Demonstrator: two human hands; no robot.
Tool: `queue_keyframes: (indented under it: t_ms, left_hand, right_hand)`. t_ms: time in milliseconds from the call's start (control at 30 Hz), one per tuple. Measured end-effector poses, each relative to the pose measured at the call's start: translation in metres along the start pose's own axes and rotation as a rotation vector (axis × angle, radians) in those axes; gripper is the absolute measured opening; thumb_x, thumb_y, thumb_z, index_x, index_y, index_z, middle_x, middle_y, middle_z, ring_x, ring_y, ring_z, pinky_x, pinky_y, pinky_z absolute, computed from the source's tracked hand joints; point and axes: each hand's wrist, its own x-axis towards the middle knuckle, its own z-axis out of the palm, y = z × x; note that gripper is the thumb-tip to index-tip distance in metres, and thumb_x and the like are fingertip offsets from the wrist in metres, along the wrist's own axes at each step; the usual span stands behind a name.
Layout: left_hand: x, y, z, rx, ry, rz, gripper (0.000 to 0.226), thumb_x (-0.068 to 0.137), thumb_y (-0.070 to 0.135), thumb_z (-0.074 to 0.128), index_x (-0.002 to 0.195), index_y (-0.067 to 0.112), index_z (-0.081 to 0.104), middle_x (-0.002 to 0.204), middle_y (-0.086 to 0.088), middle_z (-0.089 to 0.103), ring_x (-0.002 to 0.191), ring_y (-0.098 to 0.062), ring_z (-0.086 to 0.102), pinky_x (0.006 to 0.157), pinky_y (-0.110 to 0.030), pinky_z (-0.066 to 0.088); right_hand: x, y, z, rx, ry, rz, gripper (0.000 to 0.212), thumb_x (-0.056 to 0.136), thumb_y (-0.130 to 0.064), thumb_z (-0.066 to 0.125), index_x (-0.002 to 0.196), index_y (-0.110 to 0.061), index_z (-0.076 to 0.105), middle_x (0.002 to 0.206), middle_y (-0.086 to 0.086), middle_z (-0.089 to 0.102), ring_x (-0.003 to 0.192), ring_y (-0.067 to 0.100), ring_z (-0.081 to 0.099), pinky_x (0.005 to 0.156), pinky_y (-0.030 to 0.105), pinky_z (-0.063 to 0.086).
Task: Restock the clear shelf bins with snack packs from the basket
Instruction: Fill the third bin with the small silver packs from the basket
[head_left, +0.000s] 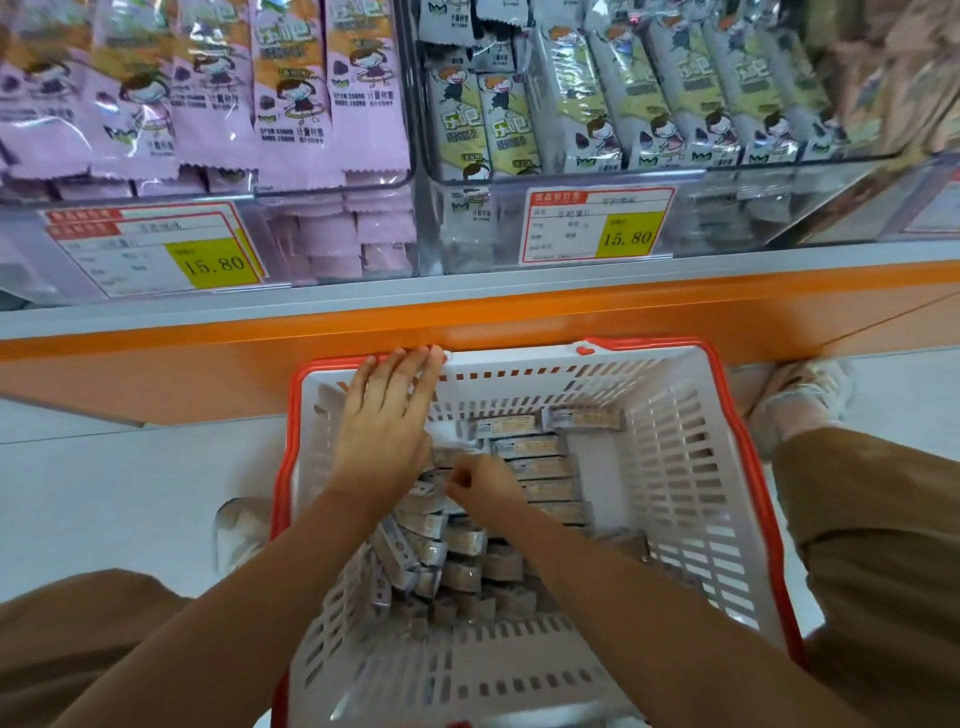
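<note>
A white basket (696, 467) with a red rim sits on the floor below the shelf, and several small tan-and-silver snack packs (535, 470) lie in it. My left hand (387, 415) hovers flat over the basket's far left corner, fingers straight and reaching the rim. My right hand (483, 483) is down among the packs, its fingers curled and pinching one pack near the middle of the pile. Above, one clear shelf bin (332, 228) holds pink packs and a second clear bin (727, 202) holds yellow-and-grey packs.
An orange and grey shelf ledge (519, 306) runs across just above the basket. Price tags (597, 223) reading 15.80 hang on the bin fronts. My knees in brown trousers flank the basket, and a shoe (800, 395) stands at the right on the white floor.
</note>
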Motion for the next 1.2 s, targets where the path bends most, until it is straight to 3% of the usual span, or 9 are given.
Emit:
queue_keyframes:
  t_ms: [167, 500, 600, 700, 867, 967, 1033, 1100, 1200]
  left_hand:
    - [-0.002, 0.000, -0.007, -0.017, -0.033, 0.021, 0.090, 0.067, 0.010, 0.070, 0.150, 0.004, 0.036, 0.144, -0.018, 0.047, 0.135, -0.034, 0.034, 0.118, -0.049, 0.019]
    - [-0.009, -0.019, -0.010, -0.008, -0.080, 0.002, 0.091, 0.070, 0.009, 0.070, 0.153, 0.009, 0.033, 0.143, -0.018, 0.045, 0.133, -0.035, 0.036, 0.119, -0.048, 0.017]
    - [-0.010, -0.018, -0.011, -0.031, -0.076, -0.008, 0.090, 0.071, 0.011, 0.069, 0.153, 0.009, 0.032, 0.144, -0.018, 0.044, 0.135, -0.034, 0.032, 0.120, -0.048, 0.014]
    - [-0.011, -0.018, -0.014, -0.060, -0.065, -0.012, 0.090, 0.069, 0.012, 0.070, 0.152, 0.008, 0.034, 0.144, -0.018, 0.044, 0.135, -0.034, 0.030, 0.119, -0.044, 0.010]
    - [-0.016, -0.006, -0.029, -0.111, -0.020, 0.042, 0.067, 0.083, 0.031, 0.059, 0.145, 0.012, 0.046, 0.134, -0.014, 0.053, 0.123, -0.028, 0.040, 0.105, -0.042, 0.031]
    - [-0.015, 0.007, -0.035, -0.254, -0.153, 0.071, 0.066, 0.086, 0.036, 0.069, 0.145, 0.018, 0.046, 0.135, -0.009, 0.055, 0.122, -0.028, 0.050, 0.097, -0.043, 0.046]
    - [-0.010, 0.017, -0.041, -0.394, -0.218, 0.017, 0.064, 0.090, 0.033, 0.067, 0.148, 0.021, 0.043, 0.137, -0.006, 0.053, 0.121, -0.028, 0.053, 0.095, -0.041, 0.046]
    - [-0.004, 0.027, -0.052, -0.470, -0.173, -0.032, 0.053, 0.094, 0.032, 0.064, 0.143, 0.020, 0.048, 0.130, -0.004, 0.056, 0.115, -0.026, 0.055, 0.089, -0.037, 0.047]
    - [0.003, 0.037, -0.067, -0.600, -0.108, -0.087, 0.036, 0.097, 0.025, 0.061, 0.131, 0.016, 0.056, 0.113, -0.005, 0.063, 0.097, -0.027, 0.062, 0.078, -0.039, 0.050]
  right_hand:
    - [-0.007, -0.003, 0.001, 0.049, 0.009, -0.003, 0.018, 0.094, -0.018, 0.059, 0.108, -0.008, 0.065, 0.101, 0.010, 0.069, 0.093, 0.025, 0.064, 0.081, 0.037, 0.056]
    - [-0.005, -0.009, 0.011, 0.083, -0.019, 0.006, 0.009, 0.093, -0.020, 0.061, 0.092, -0.012, 0.065, 0.086, 0.006, 0.066, 0.081, 0.021, 0.063, 0.078, 0.039, 0.057]
    - [-0.010, -0.012, -0.001, 0.207, -0.042, -0.026, 0.011, 0.094, -0.020, 0.057, 0.090, -0.012, 0.064, 0.083, 0.004, 0.062, 0.074, 0.015, 0.057, 0.065, 0.030, 0.052]
    - [-0.017, -0.013, -0.024, 0.258, -0.015, -0.061, 0.016, 0.097, -0.023, 0.052, 0.094, -0.010, 0.062, 0.088, 0.004, 0.064, 0.074, 0.014, 0.056, 0.062, 0.026, 0.047]
    - [-0.033, -0.018, -0.066, 0.432, 0.133, -0.083, 0.016, 0.097, -0.014, 0.049, 0.083, -0.008, 0.053, 0.073, 0.003, 0.052, 0.072, 0.020, 0.053, 0.080, 0.044, 0.053]
    - [-0.048, -0.028, -0.092, 0.482, 0.206, -0.104, 0.017, 0.097, -0.014, 0.048, 0.082, -0.009, 0.052, 0.073, 0.006, 0.051, 0.071, 0.021, 0.054, 0.079, 0.046, 0.053]
    - [-0.062, -0.034, -0.108, 0.492, 0.226, -0.147, 0.017, 0.097, -0.014, 0.047, 0.081, -0.009, 0.051, 0.075, 0.010, 0.050, 0.070, 0.022, 0.053, 0.072, 0.040, 0.052]
    - [-0.077, -0.040, -0.120, 0.496, 0.245, -0.198, 0.019, 0.098, -0.013, 0.048, 0.079, -0.010, 0.050, 0.070, 0.007, 0.049, 0.062, 0.018, 0.052, 0.056, 0.021, 0.045]
    - [-0.096, -0.044, -0.134, 0.588, 0.279, -0.266, 0.018, 0.099, -0.014, 0.051, 0.081, -0.015, 0.053, 0.075, 0.001, 0.059, 0.066, 0.015, 0.062, 0.062, 0.023, 0.045]
